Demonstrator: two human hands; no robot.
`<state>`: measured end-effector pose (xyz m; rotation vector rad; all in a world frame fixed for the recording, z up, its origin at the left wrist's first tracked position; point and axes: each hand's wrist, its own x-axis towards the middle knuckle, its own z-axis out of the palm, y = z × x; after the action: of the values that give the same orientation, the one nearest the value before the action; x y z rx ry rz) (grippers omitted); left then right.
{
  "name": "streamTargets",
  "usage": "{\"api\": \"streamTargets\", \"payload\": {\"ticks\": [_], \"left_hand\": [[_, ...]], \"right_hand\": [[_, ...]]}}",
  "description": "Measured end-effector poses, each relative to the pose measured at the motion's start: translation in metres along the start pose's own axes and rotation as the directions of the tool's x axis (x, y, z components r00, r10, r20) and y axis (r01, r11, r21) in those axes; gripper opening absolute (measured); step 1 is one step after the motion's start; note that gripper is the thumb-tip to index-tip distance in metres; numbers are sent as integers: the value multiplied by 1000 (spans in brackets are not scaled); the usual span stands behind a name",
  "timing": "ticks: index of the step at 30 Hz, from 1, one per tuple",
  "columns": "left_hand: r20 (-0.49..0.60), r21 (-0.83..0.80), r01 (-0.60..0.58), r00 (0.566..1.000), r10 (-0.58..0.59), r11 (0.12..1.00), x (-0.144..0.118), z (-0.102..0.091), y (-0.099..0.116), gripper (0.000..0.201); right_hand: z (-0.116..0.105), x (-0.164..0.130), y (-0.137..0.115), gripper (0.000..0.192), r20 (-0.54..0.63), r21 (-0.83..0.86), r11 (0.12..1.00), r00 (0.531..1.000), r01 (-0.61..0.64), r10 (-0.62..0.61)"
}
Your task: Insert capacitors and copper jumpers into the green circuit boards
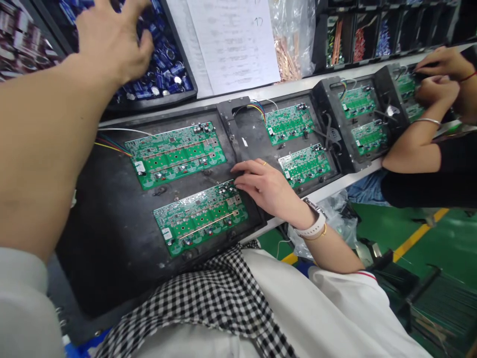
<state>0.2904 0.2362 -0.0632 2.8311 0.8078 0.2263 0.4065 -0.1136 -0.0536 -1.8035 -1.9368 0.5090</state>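
My left hand (112, 42) reaches over a black bin (192, 92) of loose blue capacitors (160, 69), its fingers and thumb apart; the fingertips are partly cut off by the top edge. My right hand (266, 186) is at the upper right corner of the lower green circuit board (201, 216), fingers bent and close together beside small black parts. Whatever its fingertips pinch is too small to make out. Above that board lies a second circuit board (175, 154) with coloured wires at its left end. Both boards sit in a black tray (112, 209).
Further black trays with green boards (290, 124) continue to the right, where a co-worker's hands (441, 74) are busy. Behind stand a printed sheet (234, 44), a plastic bag of copper strips (292, 49) and sorted part bins (357, 42). Dark red capacitors (24, 40) fill the left bin.
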Motion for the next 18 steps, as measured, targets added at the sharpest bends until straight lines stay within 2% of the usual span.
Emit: {"api": "streamTargets", "payload": {"ticks": [4, 7, 11, 13, 14, 16, 18], "left_hand": [[57, -111, -153, 985, 160, 982, 4, 3, -8, 64], [-4, -145, -84, 996, 84, 986, 7, 1, -14, 55], [-24, -172, 8, 1000, -13, 985, 8, -1, -17, 37], [-47, -231, 24, 998, -35, 973, 8, -1, -16, 27], [-59, -282, 39, 997, -58, 959, 9, -1, -15, 22], [-90, -427, 79, 987, -130, 901, 9, -1, -12, 13], [-113, -578, 103, 972, -205, 809, 10, -2, -10, 9]], "right_hand": [[0, 1, 0, 25, 33, -29, 1000, 999, -9, 10], [-2, 0, -6, 26, 86, -106, 994, 996, 5, 4], [-18, 6, -16, 22, 230, -211, 975, 973, 65, -15], [-30, 23, -17, 22, 251, -213, 973, 967, 94, -38], [-36, 37, -16, 23, 222, -209, 973, 974, 95, -47], [-41, 75, -10, 25, 104, -209, 975, 993, 69, -48], [-36, 120, 2, 25, -1, -226, 973, 999, 36, -38]]}}
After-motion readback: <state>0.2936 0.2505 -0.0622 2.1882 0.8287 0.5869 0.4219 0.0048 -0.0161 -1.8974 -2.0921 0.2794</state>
